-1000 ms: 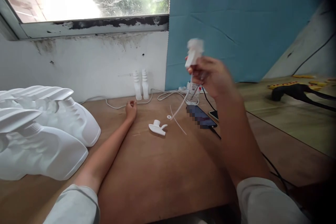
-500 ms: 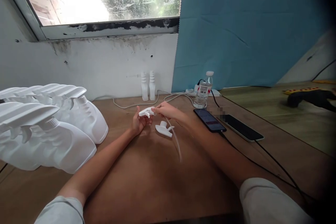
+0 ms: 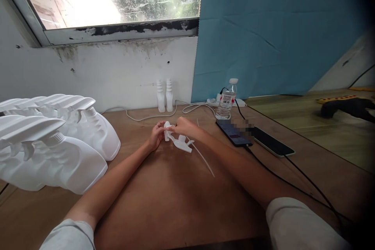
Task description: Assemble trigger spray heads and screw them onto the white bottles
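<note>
Tipped upright since the earlier frame, a smooth white plastic sprayer part [image 3: 166,133] is pinched in the grip of both left hand [image 3: 156,137] and right hand [image 3: 185,127]. Beside it lies a curved, beaked white piece [image 3: 182,145]; a thin tube [image 3: 203,158] slants over the brown bench [image 3: 164,203]; bulging jugs [image 3: 84,160] stand leftward.

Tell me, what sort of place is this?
Possibly a small workshop: white trigger-spray bottles are grouped at left, a loose trigger-sprayer head lies on the brown tabletop, and the window frame is worn.

spray bottles [image 3: 84,160]: table [image 3: 181,199] left | sprayer head [image 3: 181,145]: middle | phones [image 3: 274,141]: right | water bottle [image 3: 226,103]: behind left phone [image 3: 233,133]
</note>
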`<state>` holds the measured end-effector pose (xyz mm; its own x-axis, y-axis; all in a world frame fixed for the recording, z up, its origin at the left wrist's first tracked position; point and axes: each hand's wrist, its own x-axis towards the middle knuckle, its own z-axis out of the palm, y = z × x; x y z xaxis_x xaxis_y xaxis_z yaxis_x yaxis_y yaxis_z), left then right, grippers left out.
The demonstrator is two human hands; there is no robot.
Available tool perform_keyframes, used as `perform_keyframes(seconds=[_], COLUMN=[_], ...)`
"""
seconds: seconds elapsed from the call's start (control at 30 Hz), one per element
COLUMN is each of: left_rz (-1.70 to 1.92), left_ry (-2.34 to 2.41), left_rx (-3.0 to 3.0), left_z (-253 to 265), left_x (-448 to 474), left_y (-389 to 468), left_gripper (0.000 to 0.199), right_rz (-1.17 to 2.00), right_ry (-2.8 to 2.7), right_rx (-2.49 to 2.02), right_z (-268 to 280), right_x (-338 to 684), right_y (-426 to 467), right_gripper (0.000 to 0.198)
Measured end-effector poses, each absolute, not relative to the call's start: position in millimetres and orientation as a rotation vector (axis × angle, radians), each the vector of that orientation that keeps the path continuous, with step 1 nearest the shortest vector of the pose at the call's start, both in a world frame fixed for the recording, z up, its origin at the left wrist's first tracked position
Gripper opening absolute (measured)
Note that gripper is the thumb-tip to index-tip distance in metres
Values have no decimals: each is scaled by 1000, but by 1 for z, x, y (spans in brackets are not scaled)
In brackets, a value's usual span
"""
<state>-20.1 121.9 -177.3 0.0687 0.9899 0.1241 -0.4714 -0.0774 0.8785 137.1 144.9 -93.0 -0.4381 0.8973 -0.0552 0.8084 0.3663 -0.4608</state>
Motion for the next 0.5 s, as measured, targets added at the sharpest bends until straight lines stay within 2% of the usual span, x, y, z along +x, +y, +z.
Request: perform_keyframes(seconds=[0.33,0.5], left_rz=[1525,1597], left_ry=[837,925], left_rx=[975,955], left_z=[-179,-179], left_x=[-14,-10], left_y=[126,128], left_gripper=[46,41], right_rz=[345,173], right_ry=[-2573,-2590], right_rx=[-1423,-1403], right_z=[-94,-96], right_x=[115,109], right_y=[113,104], right_gripper=[32,29])
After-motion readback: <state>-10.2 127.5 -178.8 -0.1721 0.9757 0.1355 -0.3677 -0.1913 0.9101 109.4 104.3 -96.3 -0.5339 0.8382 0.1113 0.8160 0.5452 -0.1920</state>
